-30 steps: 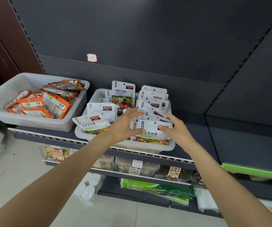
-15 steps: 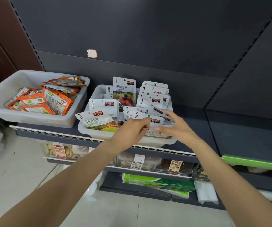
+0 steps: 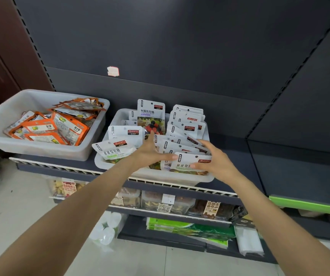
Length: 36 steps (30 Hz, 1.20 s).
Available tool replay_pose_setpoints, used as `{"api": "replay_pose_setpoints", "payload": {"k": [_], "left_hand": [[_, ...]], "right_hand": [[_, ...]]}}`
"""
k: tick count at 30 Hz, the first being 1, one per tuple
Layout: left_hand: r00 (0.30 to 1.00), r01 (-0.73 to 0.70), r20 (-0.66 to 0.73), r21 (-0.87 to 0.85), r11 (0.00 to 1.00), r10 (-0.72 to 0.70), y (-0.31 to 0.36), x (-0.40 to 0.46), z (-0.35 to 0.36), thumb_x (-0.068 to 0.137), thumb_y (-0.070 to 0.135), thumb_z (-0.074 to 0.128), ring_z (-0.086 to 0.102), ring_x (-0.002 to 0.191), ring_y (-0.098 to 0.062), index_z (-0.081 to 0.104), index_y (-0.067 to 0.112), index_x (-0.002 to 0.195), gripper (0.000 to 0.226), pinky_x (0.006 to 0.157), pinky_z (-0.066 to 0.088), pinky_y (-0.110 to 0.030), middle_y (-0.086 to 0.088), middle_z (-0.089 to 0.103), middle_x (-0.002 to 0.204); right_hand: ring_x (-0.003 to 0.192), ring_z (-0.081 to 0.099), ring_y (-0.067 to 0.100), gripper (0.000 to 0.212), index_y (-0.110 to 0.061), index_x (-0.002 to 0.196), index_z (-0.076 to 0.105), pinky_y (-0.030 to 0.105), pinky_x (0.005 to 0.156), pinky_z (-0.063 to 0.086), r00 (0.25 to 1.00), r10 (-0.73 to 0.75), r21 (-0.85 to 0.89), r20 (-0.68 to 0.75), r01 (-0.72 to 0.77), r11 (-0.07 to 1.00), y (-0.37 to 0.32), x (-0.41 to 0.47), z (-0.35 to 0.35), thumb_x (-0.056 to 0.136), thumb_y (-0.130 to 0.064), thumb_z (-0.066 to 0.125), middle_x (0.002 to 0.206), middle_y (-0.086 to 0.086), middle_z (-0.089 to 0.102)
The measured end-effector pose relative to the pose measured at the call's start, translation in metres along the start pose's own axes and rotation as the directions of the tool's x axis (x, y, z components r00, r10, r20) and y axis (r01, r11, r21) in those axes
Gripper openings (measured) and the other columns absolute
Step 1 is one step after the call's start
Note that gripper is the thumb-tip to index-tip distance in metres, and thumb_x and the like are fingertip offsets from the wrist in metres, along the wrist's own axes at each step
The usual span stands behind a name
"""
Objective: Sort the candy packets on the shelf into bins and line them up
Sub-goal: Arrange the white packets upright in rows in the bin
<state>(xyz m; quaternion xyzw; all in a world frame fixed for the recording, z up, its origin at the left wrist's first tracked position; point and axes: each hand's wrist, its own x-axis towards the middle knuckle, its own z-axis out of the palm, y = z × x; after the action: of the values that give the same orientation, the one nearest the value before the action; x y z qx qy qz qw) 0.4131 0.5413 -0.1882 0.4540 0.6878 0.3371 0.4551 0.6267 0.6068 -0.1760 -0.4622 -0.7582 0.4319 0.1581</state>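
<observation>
White packets point(image 3: 182, 148) fill the bin point(image 3: 161, 175) right in front of you, on the dark shelf point(image 3: 237, 172). Your left hand point(image 3: 150, 153) is inside that bin, fingers straight and spread, pressing against the left side of the leaning row of packets, thumb pointing right toward the front packet point(image 3: 190, 162). Your right hand point(image 3: 217, 163) is at the row's right end, fingers curled over the packet tops and thumb on the face of the front packet, pinching it. The row slants, tops overlapping. Left half of the same bin: two packets lying loose, one tilted over the front rim point(image 3: 114, 151). At the back of this bin a berry-print packet point(image 3: 151, 116) stands upright, taller than the rest. Further left, just beside it on the same shelf, a second white bin point(image 3: 41, 150) with orange packets point(image 3: 58, 126) piled loosely, not lined up. Behind both, dark back panel with a small white sticker point(image 3: 113, 71).
</observation>
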Motion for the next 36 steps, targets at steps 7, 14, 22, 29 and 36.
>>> {"api": "replay_pose_setpoints", "payload": {"k": [7, 14, 22, 29, 36], "left_hand": [[0.986, -0.111, 0.119, -0.031, 0.993, 0.114, 0.005, 0.002, 0.019, 0.067, 0.045, 0.081, 0.033, 0.138, -0.015, 0.019, 0.03, 0.149, 0.104, 0.114, 0.03, -0.042, 0.005, 0.037, 0.15], [0.996, -0.011, 0.086, -0.004, 1.0, 0.012, 0.008, 0.009, 0.014, 0.077, 0.039, 0.075, 0.032, 0.138, -0.018, 0.019, 0.027, 0.15, 0.094, 0.112, 0.027, -0.035, 0.004, 0.033, 0.151], [0.998, 0.018, 0.062, -0.288, 0.957, 0.0, -0.004, 0.006, 0.021, 0.074, 0.018, 0.079, 0.054, 0.118, -0.024, 0.025, 0.029, 0.141, 0.086, 0.106, 0.04, -0.045, -0.008, 0.057, 0.125], [0.997, -0.011, 0.074, -0.264, 0.964, 0.032, -0.003, 0.003, 0.025, 0.084, 0.026, 0.07, 0.052, 0.121, -0.022, 0.03, 0.026, 0.135, 0.064, 0.103, 0.041, -0.04, -0.002, 0.057, 0.127], [0.997, 0.033, -0.054, -0.343, 0.939, -0.055, 0.013, 0.017, 0.014, 0.096, 0.057, 0.033, 0.037, 0.134, -0.019, 0.026, 0.032, 0.147, 0.057, 0.114, 0.026, -0.045, 0.006, 0.04, 0.146]], "right_hand": [[0.117, 0.052, 0.015, 0.085, -0.03, 0.14, 0.039, 0.04, 0.098, 0.048, 0.996, 0.003, -0.046, -0.092, -0.007, 0.999, 0.013, 0.003, 0.005, 0.069, -0.011, 0.082, 0.128, -0.002, 0.054], [0.109, 0.056, 0.014, 0.079, -0.032, 0.135, 0.046, 0.019, 0.076, 0.048, 0.992, 0.064, 0.087, -0.108, -0.055, 0.995, 0.014, 0.007, 0.005, 0.069, -0.004, 0.081, 0.12, -0.005, 0.057], [0.093, 0.062, 0.006, 0.054, -0.023, 0.123, 0.062, 0.016, 0.075, 0.054, 0.97, -0.02, 0.09, -0.241, 0.043, 0.995, 0.003, 0.0, 0.012, 0.075, 0.002, 0.074, 0.106, -0.007, 0.064], [0.088, 0.059, 0.005, 0.052, -0.021, 0.125, 0.057, 0.005, 0.059, 0.046, 0.984, 0.009, -0.006, -0.177, -0.011, 1.0, 0.006, -0.003, 0.006, 0.079, -0.002, 0.071, 0.106, -0.005, 0.064], [0.113, 0.049, 0.005, 0.069, -0.036, 0.139, 0.034, 0.027, 0.094, 0.041, 0.993, 0.097, 0.223, -0.06, -0.081, 0.971, 0.005, -0.003, -0.004, 0.082, -0.027, 0.072, 0.121, -0.011, 0.052]]}}
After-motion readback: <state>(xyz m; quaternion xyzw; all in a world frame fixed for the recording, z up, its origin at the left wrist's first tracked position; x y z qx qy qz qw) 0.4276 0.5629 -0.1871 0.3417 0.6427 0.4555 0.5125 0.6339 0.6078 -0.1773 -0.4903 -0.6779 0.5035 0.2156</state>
